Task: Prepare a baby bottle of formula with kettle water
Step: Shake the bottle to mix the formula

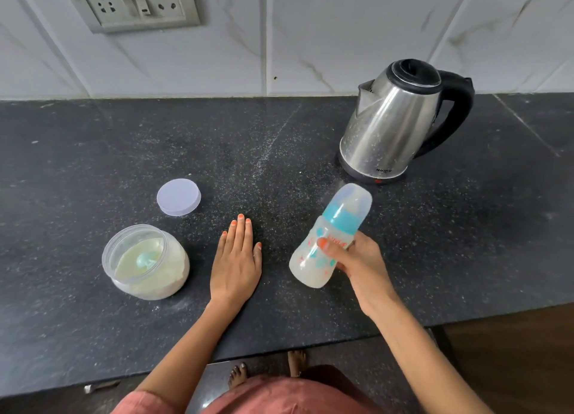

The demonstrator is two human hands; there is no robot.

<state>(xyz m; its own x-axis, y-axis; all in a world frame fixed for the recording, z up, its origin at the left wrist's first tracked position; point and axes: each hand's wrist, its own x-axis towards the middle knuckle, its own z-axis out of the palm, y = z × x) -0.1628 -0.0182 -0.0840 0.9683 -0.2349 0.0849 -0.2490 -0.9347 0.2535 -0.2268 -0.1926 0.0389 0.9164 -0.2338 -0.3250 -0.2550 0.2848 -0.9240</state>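
Figure. Kitchen worktop, seen from the person's standing position. The right hand (360, 261) gripped the baby bottle (306, 263), thumb across the printed front and fingers curled round the back. The bottle was tilted, its base toward the person and its clear domed cap (354, 197) pointing up and away toward the kettle (394, 118). A blue collar (340, 219) joined cap and body, and the lower body held a pale, milky liquid. Whether the base touched the surface could not be told.

The left hand (236, 264) lay flat, palm down, on the dark speckled countertop (93, 152), fingers straight and close together, holding nothing. It rested between the bottle and the formula jar (146, 261), touching neither.

The jar, clear plastic and uncapped, stood to the left near the front edge. It was roughly half full of cream-coloured powder, with a pale green scoop (144, 259) lying in it. Its round lilac lid (179, 197) lay flat on the counter just behind the jar, apart from it.

The steel kettle, with black lid and handle, stood upright at the back right, near the tiled wall (341, 25), spout facing left. A faint dusting of powder streaked the counter at centre. A switch-and-socket plate (133, 1) was set in the wall at upper left.
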